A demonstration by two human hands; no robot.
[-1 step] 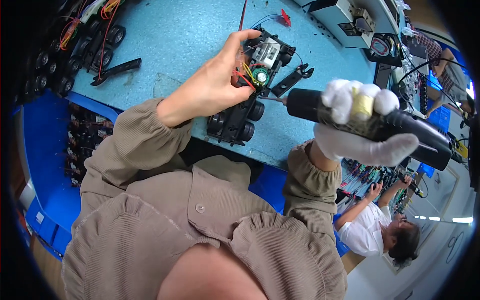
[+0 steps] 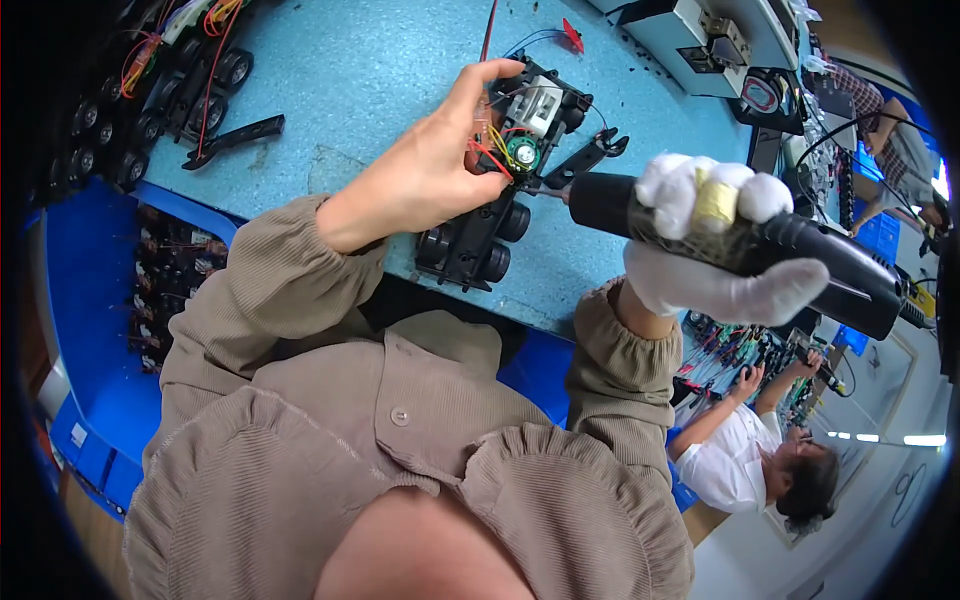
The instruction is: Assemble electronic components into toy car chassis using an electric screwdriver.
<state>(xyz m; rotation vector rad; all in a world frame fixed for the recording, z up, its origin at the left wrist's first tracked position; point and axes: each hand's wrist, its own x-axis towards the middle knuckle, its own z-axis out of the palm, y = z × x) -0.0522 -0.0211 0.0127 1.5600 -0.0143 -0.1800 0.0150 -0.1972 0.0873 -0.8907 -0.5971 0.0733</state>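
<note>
A black toy vehicle chassis (image 2: 470, 235) with wheels lies on the blue table, carrying a white motor housing (image 2: 535, 108), a round green-rimmed speaker (image 2: 522, 152) and thin wires. My bare left hand (image 2: 415, 185) grips its left side, with thumb and forefinger spread along it and the other fingers partly hidden. Wrapped in a white glove, my right hand (image 2: 715, 275) is closed around a black electric screwdriver (image 2: 605, 203). The driver's bit points left and its tip meets the chassis edge beside my left thumb. A black plastic arm (image 2: 585, 160) lies just right of the chassis.
More wheeled chassis (image 2: 130, 130) crowd the far left, near a loose black bar (image 2: 235, 138). Blue bins (image 2: 85, 290) stand below on the left. A small red part (image 2: 572, 36) lies at the back. On the right, a co-worker in a white shirt (image 2: 730, 455) handles parts.
My right hand and the screwdriver have shifted slightly left and up, bringing the bit against the chassis edge. My left hand and the chassis have hardly moved.
</note>
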